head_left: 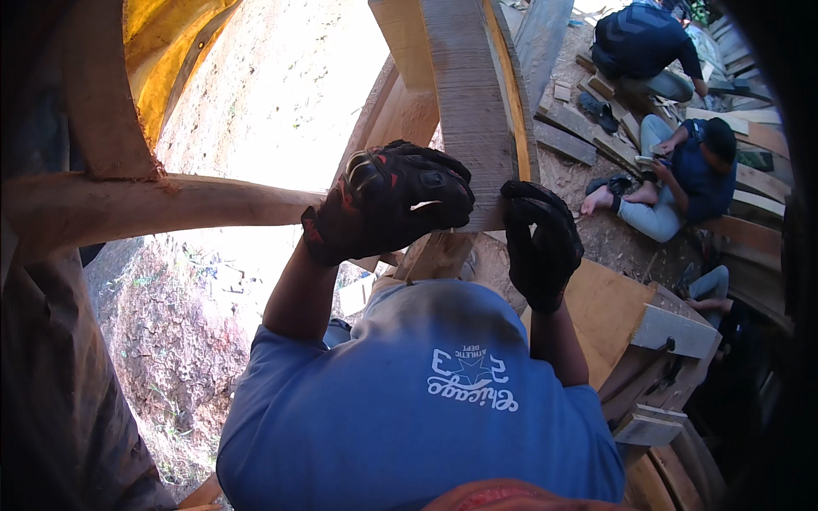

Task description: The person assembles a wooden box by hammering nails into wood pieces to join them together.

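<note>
At the far left a curved, rough-sawn pale timber rib [102, 94] is seen rising, joined to a long horizontal pale wooden beam [170, 204] that runs toward the middle. Below it, sunlit bare earth with sparse weeds [170, 341] is visible.

In the centre, the left hand [396, 200], clad in a black glove with red trim, is laid against the left edge of a tall upright grey-weathered wooden plank [469, 111]; its fingers [439, 175] are curled and pressed together around that edge. The plank stands just above the person's chest, covered by a blue short-sleeved shirt [409, 409], and leans slightly to the right toward its top.

The right hand [541, 243], in a plain black glove, is placed at the plank's lower right edge, fingers [532, 200] bent and closed against the wood; whether the edge is fully gripped cannot be told.

Further right, an orange-brown flat wooden board [605, 307] lies below the hand. Beyond it, two people in dark blue tops [682, 162] are seated on the ground among scattered wooden planks [571, 128].
</note>
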Available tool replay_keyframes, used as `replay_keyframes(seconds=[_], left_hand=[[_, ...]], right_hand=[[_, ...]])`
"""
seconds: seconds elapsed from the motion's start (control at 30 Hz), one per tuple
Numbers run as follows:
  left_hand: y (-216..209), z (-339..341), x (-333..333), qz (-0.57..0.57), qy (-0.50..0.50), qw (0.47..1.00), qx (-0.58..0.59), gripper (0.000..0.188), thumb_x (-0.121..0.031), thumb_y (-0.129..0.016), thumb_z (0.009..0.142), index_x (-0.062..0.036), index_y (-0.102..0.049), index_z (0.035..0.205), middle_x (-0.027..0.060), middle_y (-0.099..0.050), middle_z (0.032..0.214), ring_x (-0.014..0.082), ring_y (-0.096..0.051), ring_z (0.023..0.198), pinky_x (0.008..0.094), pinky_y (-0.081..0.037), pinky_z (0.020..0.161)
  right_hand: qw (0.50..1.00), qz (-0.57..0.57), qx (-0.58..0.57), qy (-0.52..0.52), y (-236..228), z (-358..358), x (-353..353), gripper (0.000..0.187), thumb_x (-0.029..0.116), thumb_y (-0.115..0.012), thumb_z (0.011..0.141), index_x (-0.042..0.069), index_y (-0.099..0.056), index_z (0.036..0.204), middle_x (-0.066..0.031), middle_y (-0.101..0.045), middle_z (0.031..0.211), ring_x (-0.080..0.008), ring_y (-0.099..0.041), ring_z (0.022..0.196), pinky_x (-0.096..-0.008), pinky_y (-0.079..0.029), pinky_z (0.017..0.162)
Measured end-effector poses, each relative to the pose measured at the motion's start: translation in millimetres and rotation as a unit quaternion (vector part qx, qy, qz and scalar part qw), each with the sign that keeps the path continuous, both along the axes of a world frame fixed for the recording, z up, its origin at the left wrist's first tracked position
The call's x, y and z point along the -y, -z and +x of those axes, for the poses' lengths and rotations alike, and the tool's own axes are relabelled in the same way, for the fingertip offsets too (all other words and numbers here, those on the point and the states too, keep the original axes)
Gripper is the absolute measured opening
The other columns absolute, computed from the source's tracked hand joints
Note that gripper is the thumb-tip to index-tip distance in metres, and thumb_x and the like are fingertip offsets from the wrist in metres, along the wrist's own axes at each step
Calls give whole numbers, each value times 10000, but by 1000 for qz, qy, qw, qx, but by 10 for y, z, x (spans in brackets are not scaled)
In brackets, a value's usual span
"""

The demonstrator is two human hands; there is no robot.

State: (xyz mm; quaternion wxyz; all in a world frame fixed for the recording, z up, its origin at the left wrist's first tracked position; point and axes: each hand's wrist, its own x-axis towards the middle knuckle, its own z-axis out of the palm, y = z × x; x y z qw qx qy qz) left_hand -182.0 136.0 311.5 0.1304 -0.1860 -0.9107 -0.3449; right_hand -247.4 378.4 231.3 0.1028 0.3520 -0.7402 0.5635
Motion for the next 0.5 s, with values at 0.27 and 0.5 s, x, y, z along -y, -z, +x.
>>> replay_keyframes(seconds=[0.27,0.5], left_hand=[[162,200,-87,1,-33,998,-48,146,-103,-846,872,-107,-830,1017,58,-820,1095,232,-785,1057,386,-623,954],[59,384,-329,-45,-108,992,-39,167,-71,-810,903,-102,-830,1066,72,-814,1144,242,-772,1093,378,-601,975]], right_hand=[[998,-60,-1,-3,73,36,20,244,-85,-761,873,32,-750,1087,-129,-795,1173,-276,-768,1090,-374,-598,949],[996,-91,-17,2,73,69,17,238,-74,-744,897,18,-750,1117,-141,-793,1171,-282,-770,1095,-385,-602,957]])
